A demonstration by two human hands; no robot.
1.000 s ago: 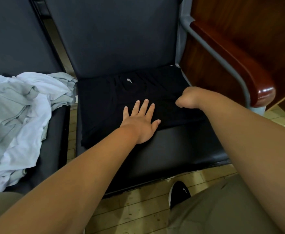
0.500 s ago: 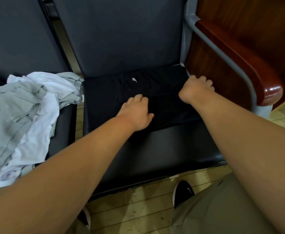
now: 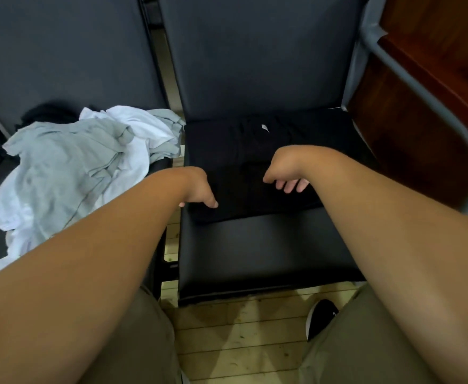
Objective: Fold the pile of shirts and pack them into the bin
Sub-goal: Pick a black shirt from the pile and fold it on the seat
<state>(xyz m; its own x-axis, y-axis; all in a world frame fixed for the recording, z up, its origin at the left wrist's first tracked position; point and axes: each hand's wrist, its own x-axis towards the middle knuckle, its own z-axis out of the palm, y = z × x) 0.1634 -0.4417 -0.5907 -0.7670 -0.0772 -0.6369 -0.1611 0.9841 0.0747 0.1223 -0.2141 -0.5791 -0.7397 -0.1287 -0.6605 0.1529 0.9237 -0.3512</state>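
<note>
A folded black shirt with a small white tag lies on the black chair seat. My left hand bends down at the wrist over the shirt's near left corner. Its thumb points down and its fingers are mostly hidden under the wrist. My right hand hangs bent over the shirt's near right part. Its fingertips are loosely curled and touch or hover just above the cloth, with nothing pinched between them. A loose pile of grey and white shirts lies on the seat to the left. No bin shows.
A wooden armrest on a grey metal frame borders the right side of the seat. Pale floorboards lie below, with a black shoe by my right knee. A narrow gap separates the two seats.
Both hands have pulled back toward me, from the middle and far right of the shirt to its near part, and now bend down at the wrists. The view has tilted lower.
</note>
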